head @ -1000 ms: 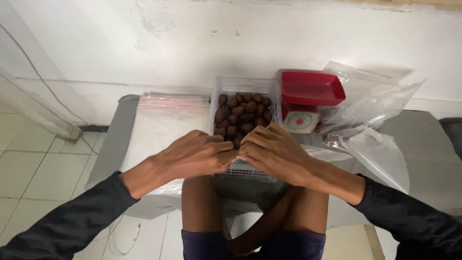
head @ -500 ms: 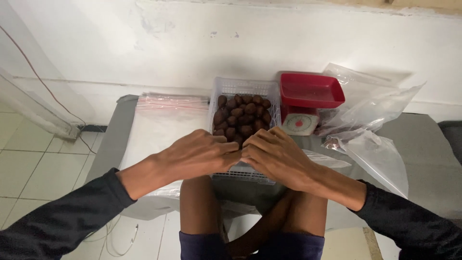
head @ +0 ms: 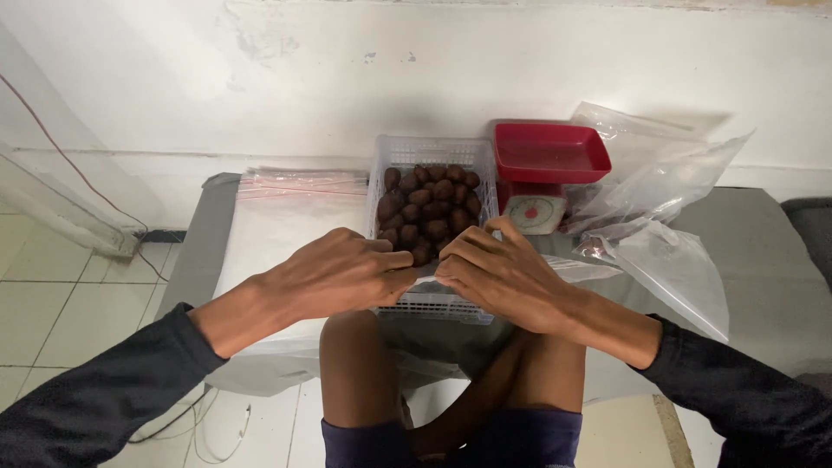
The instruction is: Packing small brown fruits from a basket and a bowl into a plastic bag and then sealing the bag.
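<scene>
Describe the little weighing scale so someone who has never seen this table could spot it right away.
Start at the white wall, then drop to the grey table below it. Right of the white mesh basket of brown fruits stands the scale. It alone has a red rectangular tray on top and a round dial facing forward, with clear plastic bags to its right.

Subject wore a dark, near-black long-sleeved top; both sleeves were pushed up partway along the forearms, leaving wrists and lower forearms bare. Left hand (head: 342, 270) and right hand (head: 498, 273) were bare: no gloves, rings, watch or bands visible. Dark navy shorts were seen at the bottom edge, thighs and knees uncovered. Fabric looked plain, without visible markings.
</scene>
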